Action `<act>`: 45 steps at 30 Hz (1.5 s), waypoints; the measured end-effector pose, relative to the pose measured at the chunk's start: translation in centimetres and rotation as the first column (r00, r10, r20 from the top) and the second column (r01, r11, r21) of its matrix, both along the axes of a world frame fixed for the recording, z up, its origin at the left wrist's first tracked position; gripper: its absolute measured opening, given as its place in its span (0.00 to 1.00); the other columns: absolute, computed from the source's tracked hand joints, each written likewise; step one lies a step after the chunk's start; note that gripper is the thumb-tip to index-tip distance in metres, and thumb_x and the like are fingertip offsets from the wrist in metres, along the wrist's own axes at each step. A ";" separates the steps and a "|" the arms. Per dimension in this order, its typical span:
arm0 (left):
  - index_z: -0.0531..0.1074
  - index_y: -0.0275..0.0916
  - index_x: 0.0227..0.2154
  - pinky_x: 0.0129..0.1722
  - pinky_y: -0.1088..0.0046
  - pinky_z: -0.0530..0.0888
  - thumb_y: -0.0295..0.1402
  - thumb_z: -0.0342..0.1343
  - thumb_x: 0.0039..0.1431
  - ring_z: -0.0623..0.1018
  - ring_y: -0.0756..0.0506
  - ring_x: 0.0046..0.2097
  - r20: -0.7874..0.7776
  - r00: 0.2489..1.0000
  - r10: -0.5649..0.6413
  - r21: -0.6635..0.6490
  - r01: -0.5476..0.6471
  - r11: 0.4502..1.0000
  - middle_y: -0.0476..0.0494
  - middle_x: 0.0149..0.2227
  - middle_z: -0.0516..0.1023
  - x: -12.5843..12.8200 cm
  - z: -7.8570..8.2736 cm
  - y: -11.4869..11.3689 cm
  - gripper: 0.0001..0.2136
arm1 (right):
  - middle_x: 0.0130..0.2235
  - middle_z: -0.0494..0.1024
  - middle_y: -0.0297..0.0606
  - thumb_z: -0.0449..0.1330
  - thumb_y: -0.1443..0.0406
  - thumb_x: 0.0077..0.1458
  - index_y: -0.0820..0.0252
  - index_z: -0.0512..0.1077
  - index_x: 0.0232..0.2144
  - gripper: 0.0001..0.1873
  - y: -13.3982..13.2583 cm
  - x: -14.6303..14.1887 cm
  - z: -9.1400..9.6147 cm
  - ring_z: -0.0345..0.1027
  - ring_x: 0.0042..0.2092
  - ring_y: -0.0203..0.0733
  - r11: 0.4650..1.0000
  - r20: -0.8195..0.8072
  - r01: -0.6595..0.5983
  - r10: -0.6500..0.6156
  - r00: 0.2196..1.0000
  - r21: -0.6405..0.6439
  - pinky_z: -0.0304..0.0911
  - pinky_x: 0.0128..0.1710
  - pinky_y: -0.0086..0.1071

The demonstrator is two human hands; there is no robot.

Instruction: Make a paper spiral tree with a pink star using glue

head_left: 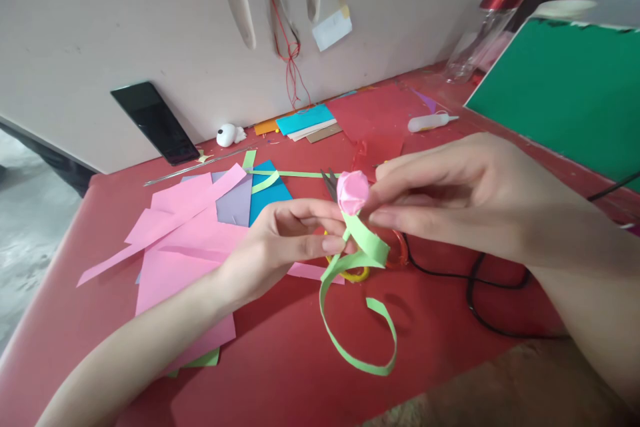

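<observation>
A pink paper flower point(353, 191) on a green paper stem is held up over the red table. My left hand point(295, 230) pinches the stem just below the bud, thumb against fingers. From the right, my right hand point(440, 200) has its bent fingertips and thumb closed in at the bud's side; the exact contact is partly hidden. A green paper strip point(333, 333) winds out from under the bud and hangs in a loose curl. Behind and below the flower lie scissors with a yellow handle point(357, 275) and a red-orange handle point(399, 250), partly covered.
Pink paper sheets and strips point(185, 273) lie at left, over purple and blue paper point(267, 187). A phone point(155, 121) leans on the wall. A glue bottle point(430, 122), a green board point(565, 87), a clear bottle point(480, 33) and a black cable point(470, 287) are at right.
</observation>
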State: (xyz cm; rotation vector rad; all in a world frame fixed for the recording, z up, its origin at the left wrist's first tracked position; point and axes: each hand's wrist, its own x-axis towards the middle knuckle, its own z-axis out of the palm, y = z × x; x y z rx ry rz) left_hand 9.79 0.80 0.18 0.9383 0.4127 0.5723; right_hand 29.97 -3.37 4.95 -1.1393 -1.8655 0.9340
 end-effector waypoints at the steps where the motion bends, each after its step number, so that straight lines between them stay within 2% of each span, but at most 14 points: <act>1: 0.83 0.45 0.31 0.34 0.85 0.78 0.25 0.67 0.50 0.82 0.54 0.32 0.008 1.000 -0.009 0.000 0.009 1.000 0.54 0.30 0.84 0.0 0.0 0.0 0.08 | 0.20 0.68 0.31 0.63 0.61 0.53 0.55 0.80 0.26 0.08 0.1 0.1 -0.1 0.57 0.22 0.28 1.000 -0.009 -0.005 0.005 1.000 -0.013 0.47 0.15 0.25; 5: 0.83 0.45 0.31 0.35 0.86 0.78 0.24 0.67 0.50 0.82 0.55 0.32 0.023 1.000 -0.020 -0.004 0.020 1.000 0.54 0.30 0.84 0.0 0.0 0.0 0.08 | 0.19 0.66 0.31 0.63 0.60 0.53 0.55 0.80 0.25 0.09 0.3 0.3 -0.3 0.58 0.22 0.29 0.998 -0.039 -0.026 0.024 0.999 -0.055 0.46 0.16 0.25; 12: 0.83 0.45 0.31 0.35 0.85 0.78 0.24 0.67 0.50 0.82 0.54 0.32 0.010 1.000 -0.015 0.004 0.015 1.000 0.53 0.30 0.84 0.0 0.1 0.0 0.08 | 0.22 0.69 0.31 0.63 0.61 0.54 0.56 0.79 0.27 0.07 0.5 0.4 -0.8 0.58 0.22 0.29 0.991 -0.088 -0.090 0.081 0.993 -0.100 0.49 0.17 0.25; 19: 0.83 0.40 0.31 0.34 0.80 0.79 0.27 0.68 0.49 0.82 0.51 0.31 -0.031 0.999 -0.017 0.008 0.017 1.000 0.49 0.29 0.84 0.2 0.0 0.0 0.05 | 0.22 0.66 0.30 0.64 0.63 0.54 0.56 0.78 0.26 0.06 0.4 0.2 -0.5 0.58 0.24 0.29 0.990 -0.115 -0.076 0.062 0.991 -0.120 0.52 0.19 0.25; 24: 0.82 0.39 0.30 0.33 0.84 0.78 0.25 0.69 0.47 0.81 0.54 0.30 -0.016 1.000 0.012 -0.035 -0.013 0.999 0.51 0.29 0.84 0.2 0.0 0.0 0.06 | 0.24 0.67 0.28 0.61 0.70 0.55 0.57 0.75 0.25 0.08 0.5 0.0 -0.1 0.57 0.25 0.25 0.995 -0.322 -0.085 0.065 0.944 -0.050 0.55 0.22 0.20; 29: 0.82 0.40 0.30 0.35 0.84 0.77 0.27 0.70 0.46 0.81 0.54 0.31 -0.036 0.999 0.038 -0.025 -0.039 0.999 0.52 0.30 0.84 0.1 0.1 -0.1 0.07 | 0.25 0.65 0.27 0.57 0.74 0.53 0.59 0.71 0.22 0.11 0.8 0.1 0.3 0.57 0.24 0.23 0.985 -0.527 -0.029 -0.068 0.847 -0.172 0.56 0.21 0.18; 31: 0.82 0.42 0.30 0.35 0.82 0.78 0.28 0.70 0.46 0.82 0.52 0.31 -0.041 0.998 0.049 -0.012 -0.050 0.999 0.51 0.30 0.84 0.1 0.1 -0.1 0.07 | 0.27 0.68 0.28 0.57 0.73 0.56 0.59 0.69 0.23 0.10 0.8 0.3 0.4 0.59 0.24 0.24 0.973 -0.565 -0.080 -0.057 0.823 -0.215 0.56 0.21 0.19; 33: 0.82 0.42 0.29 0.34 0.82 0.77 0.27 0.70 0.46 0.81 0.53 0.31 -0.035 0.998 0.057 -0.005 -0.057 0.998 0.52 0.30 0.84 0.2 0.1 0.0 0.07 | 0.26 0.69 0.28 0.54 0.70 0.61 0.58 0.66 0.26 0.11 0.7 0.5 0.4 0.60 0.23 0.25 0.956 -0.574 -0.191 0.030 0.818 -0.222 0.57 0.21 0.19; 35: 0.82 0.42 0.29 0.34 0.81 0.77 0.27 0.70 0.45 0.81 0.53 0.30 -0.032 0.997 0.063 -0.002 -0.063 0.998 0.52 0.29 0.84 0.2 0.1 0.0 0.06 | 0.23 0.67 0.27 0.51 0.67 0.65 0.57 0.66 0.29 0.11 0.4 0.6 0.3 0.59 0.22 0.26 0.953 -0.536 -0.243 0.112 0.837 -0.180 0.58 0.20 0.20; 36: 0.82 0.42 0.29 0.34 0.81 0.77 0.27 0.70 0.45 0.81 0.52 0.30 -0.037 0.997 0.065 -0.002 -0.066 0.998 0.51 0.29 0.84 0.3 0.1 0.0 0.06 | 0.23 0.65 0.26 0.52 0.66 0.65 0.56 0.66 0.30 0.10 0.3 0.6 0.2 0.58 0.22 0.27 0.967 -0.487 -0.212 0.118 0.865 -0.144 0.58 0.20 0.20; 38: 0.82 0.41 0.29 0.34 0.80 0.77 0.27 0.70 0.45 0.81 0.52 0.30 -0.046 0.996 0.072 -0.002 -0.072 0.997 0.50 0.29 0.84 0.2 0.1 0.0 0.07 | 0.24 0.62 0.27 0.54 0.65 0.64 0.55 0.67 0.32 0.07 -0.1 0.5 0.1 0.56 0.24 0.27 0.997 -0.325 -0.064 0.047 0.945 -0.044 0.57 0.20 0.21; 40: 0.82 0.41 0.30 0.34 0.81 0.77 0.27 0.70 0.45 0.81 0.52 0.30 -0.048 0.996 0.075 -0.006 -0.075 0.997 0.50 0.29 0.84 0.2 0.1 0.0 0.07 | 0.25 0.64 0.29 0.55 0.65 0.63 0.54 0.67 0.31 0.07 -0.4 0.4 0.2 0.57 0.25 0.28 0.996 -0.120 0.050 -0.042 0.992 0.068 0.56 0.21 0.23; 42: 0.82 0.40 0.29 0.33 0.82 0.77 0.26 0.70 0.45 0.80 0.53 0.29 -0.034 0.997 0.067 -0.010 -0.068 0.998 0.51 0.28 0.84 0.1 0.2 -0.1 0.07 | 0.25 0.66 0.29 0.56 0.66 0.60 0.54 0.68 0.31 0.05 -0.5 0.4 0.2 0.56 0.24 0.29 0.986 0.036 0.074 -0.080 0.996 0.150 0.54 0.20 0.25; 45: 0.82 0.40 0.29 0.33 0.85 0.76 0.25 0.69 0.46 0.80 0.55 0.28 -0.019 0.998 0.055 -0.011 -0.056 0.998 0.52 0.28 0.84 0.1 0.2 -0.1 0.06 | 0.20 0.62 0.28 0.60 0.65 0.55 0.54 0.73 0.33 0.02 -0.4 0.3 0.3 0.52 0.21 0.30 0.976 0.139 0.056 -0.087 0.986 0.209 0.49 0.17 0.28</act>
